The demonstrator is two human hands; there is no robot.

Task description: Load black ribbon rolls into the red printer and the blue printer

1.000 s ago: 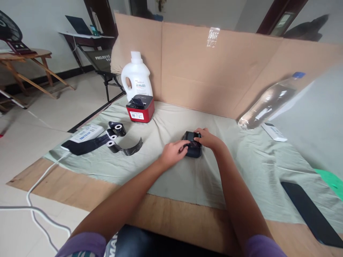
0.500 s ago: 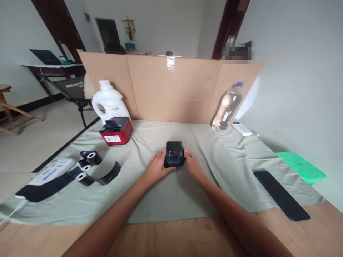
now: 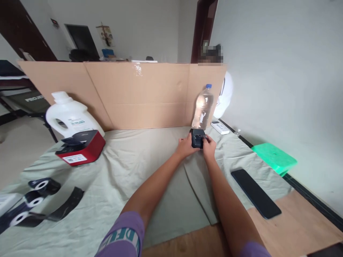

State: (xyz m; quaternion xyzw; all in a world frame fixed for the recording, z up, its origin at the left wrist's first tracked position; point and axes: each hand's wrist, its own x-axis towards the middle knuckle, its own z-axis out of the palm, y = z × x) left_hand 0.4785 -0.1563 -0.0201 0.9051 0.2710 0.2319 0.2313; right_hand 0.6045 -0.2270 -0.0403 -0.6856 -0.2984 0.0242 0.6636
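A small black portable printer is between my two hands, in front of the clear bottle. My left hand is closed around its left side, thumb along the near edge. My right hand has its fingers pressed together at the printer's right side and top. Its fingertips cover part of the top, so fine detail there is hidden. Just behind stands the water-filled plastic bottle with a blue cap.
At left are a white jug, a red-and-black boxy device and black rolls with white cores. A black phone lies at right, near a white box and a green stool. A cardboard screen closes the back.
The view has turned to the right. Both hands have carried the printer rightward, up to the bottle. My right fingers have shifted from the printer's side partly over its top.
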